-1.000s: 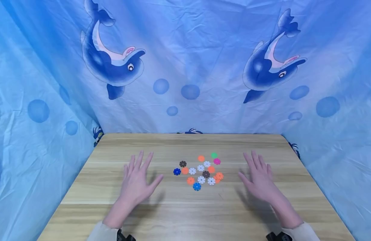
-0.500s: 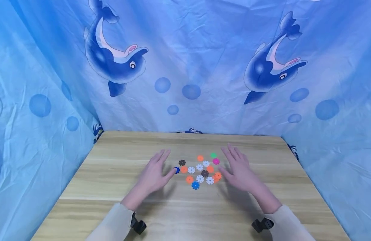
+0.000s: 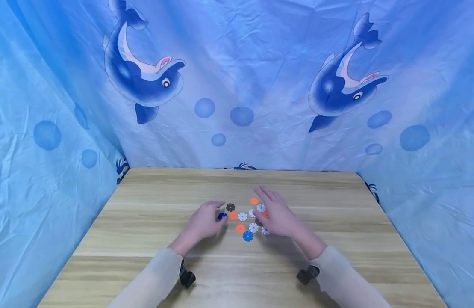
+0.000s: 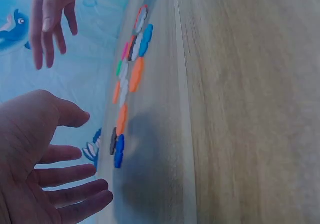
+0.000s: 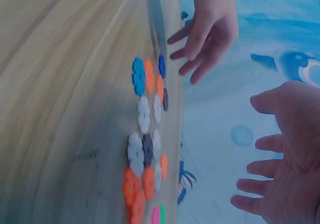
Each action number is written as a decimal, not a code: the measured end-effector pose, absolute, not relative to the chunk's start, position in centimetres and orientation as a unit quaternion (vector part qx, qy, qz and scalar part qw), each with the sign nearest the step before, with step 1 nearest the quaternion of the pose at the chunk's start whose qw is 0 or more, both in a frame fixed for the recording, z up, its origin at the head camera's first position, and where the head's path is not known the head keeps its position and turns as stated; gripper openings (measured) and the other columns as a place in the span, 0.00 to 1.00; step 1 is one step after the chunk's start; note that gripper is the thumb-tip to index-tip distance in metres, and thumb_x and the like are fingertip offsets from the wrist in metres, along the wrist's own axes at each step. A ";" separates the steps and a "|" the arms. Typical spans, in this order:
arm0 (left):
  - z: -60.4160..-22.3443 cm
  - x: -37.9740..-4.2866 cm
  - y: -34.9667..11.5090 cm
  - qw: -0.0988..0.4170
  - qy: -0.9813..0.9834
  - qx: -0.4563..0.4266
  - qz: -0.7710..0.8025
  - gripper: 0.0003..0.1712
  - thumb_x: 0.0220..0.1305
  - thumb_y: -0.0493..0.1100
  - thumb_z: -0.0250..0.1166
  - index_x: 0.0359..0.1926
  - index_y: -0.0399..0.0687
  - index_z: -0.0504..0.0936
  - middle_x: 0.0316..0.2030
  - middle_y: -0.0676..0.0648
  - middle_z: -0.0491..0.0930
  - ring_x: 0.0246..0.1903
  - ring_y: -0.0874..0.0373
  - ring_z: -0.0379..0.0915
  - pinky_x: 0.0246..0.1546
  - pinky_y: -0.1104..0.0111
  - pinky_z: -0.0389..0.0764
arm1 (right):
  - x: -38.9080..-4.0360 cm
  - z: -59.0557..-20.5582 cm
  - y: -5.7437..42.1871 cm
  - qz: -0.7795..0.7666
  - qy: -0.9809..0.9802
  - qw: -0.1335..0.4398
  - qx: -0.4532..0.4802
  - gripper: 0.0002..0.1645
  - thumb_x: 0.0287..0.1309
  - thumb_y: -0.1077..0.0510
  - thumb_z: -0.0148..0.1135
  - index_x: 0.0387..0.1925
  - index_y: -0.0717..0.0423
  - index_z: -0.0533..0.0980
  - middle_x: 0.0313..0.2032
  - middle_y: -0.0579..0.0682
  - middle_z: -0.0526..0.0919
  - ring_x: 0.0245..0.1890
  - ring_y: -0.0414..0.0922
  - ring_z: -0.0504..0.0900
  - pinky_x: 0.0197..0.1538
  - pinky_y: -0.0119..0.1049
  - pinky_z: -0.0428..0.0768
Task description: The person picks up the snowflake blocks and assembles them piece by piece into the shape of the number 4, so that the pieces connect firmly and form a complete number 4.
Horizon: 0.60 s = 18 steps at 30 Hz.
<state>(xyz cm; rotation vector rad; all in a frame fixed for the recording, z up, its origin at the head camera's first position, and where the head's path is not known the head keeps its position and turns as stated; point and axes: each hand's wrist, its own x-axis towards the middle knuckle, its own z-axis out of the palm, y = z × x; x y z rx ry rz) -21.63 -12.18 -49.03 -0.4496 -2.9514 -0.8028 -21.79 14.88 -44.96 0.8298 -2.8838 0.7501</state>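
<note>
Small notched plastic discs lie flat in a loose cluster on the wooden table. My left hand (image 3: 204, 220) hovers at the cluster's left side, fingers loosely bent, its thumb by the dark blue disc (image 3: 222, 216). A brown disc (image 3: 231, 207) and an orange disc (image 3: 233, 215) lie just beyond its fingertips. Over the cluster's right part hangs my right hand (image 3: 279, 216), fingers extended and holding nothing. It hides the pink disc (image 5: 156, 215) and green disc (image 5: 162, 214) in the head view; the right wrist view shows them. A light blue disc (image 3: 248, 235) lies nearest me.
The wooden table (image 3: 237, 273) reaches back to a blue curtain (image 3: 237, 64) printed with dolphins, which also hangs along both sides. Small black cameras (image 3: 187, 279) are strapped to both wrists.
Both hands have moved inward from either side of the discs, the right now above part of them. The left fingers have bent more. The discs appear to lie as before.
</note>
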 end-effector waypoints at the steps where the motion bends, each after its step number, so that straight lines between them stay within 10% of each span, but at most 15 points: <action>1: -49.1 -21.9 -12.0 0.019 -0.955 -0.142 -0.261 0.31 0.67 0.48 0.73 0.66 0.37 0.81 0.56 0.37 0.87 0.45 0.47 0.87 0.56 0.53 0.89 | -21.9 -44.9 14.5 0.245 -0.932 0.018 0.268 0.46 0.74 0.48 0.65 0.83 0.56 0.57 0.83 0.63 0.56 0.81 0.67 0.59 0.83 0.67 0.56; 5: -49.0 -22.6 -11.8 -0.013 -0.956 -0.131 -0.263 0.23 0.65 0.45 0.75 0.55 0.34 0.87 0.35 0.44 0.87 0.20 0.60 0.73 0.29 0.68 0.81 | -22.4 -45.3 12.6 0.251 -0.929 -0.002 0.273 0.43 0.75 0.48 0.65 0.82 0.57 0.60 0.81 0.61 0.62 0.80 0.64 0.63 0.81 0.61 0.65; 12: -48.6 -23.0 -11.3 -0.034 -0.965 -0.123 -0.230 0.10 0.64 0.43 0.76 0.41 0.41 0.91 0.29 0.50 0.86 0.23 0.60 0.77 0.27 0.67 0.81 | -23.4 -46.6 10.1 0.265 -0.913 -0.027 0.309 0.32 0.75 0.55 0.62 0.74 0.65 0.70 0.71 0.62 0.77 0.73 0.60 0.75 0.75 0.56 0.76; 18: -48.7 -23.1 -11.1 -0.027 -0.971 -0.109 -0.211 0.09 0.64 0.40 0.76 0.43 0.40 0.91 0.37 0.46 0.88 0.28 0.59 0.79 0.33 0.64 0.86 | -24.5 -48.7 8.3 0.256 -0.912 -0.056 0.316 0.19 0.75 0.60 0.61 0.62 0.64 0.80 0.42 0.58 0.89 0.30 0.47 0.83 0.38 0.38 0.85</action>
